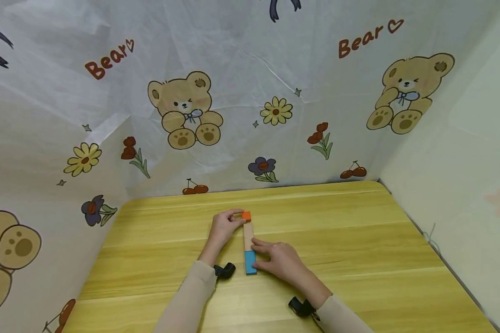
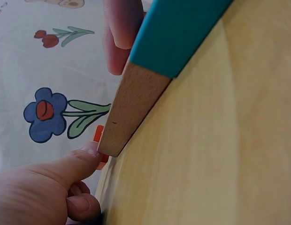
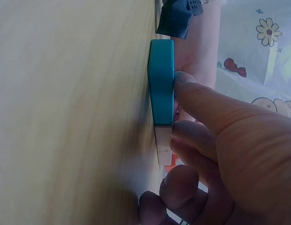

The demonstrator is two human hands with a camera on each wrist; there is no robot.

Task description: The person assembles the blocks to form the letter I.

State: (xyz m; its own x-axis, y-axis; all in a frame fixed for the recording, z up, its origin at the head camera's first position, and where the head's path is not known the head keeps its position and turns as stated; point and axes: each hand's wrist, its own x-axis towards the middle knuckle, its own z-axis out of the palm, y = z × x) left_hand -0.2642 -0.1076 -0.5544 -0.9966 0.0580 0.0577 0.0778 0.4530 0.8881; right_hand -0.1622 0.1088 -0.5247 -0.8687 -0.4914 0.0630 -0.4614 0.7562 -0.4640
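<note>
On the wooden table a row of blocks runs away from me: a blue block (image 1: 250,263) nearest, a plain wooden block (image 1: 248,237) end to end with it, and a small orange block (image 1: 246,216) at the far end. My left hand (image 1: 223,227) pinches the orange block between thumb and index finger. From the right side, my right hand (image 1: 282,260) touches the row, its thumb (image 3: 197,96) against the blue block and its index finger beside the plain one. The orange block is mostly hidden behind the plain block and thumb in the left wrist view.
The yellowish wooden table (image 1: 358,231) reaches back to a white cloth (image 1: 233,162) printed with bears and flowers. A pale wall (image 1: 462,185) stands along the right. Each wrist wears a small black camera (image 1: 225,271).
</note>
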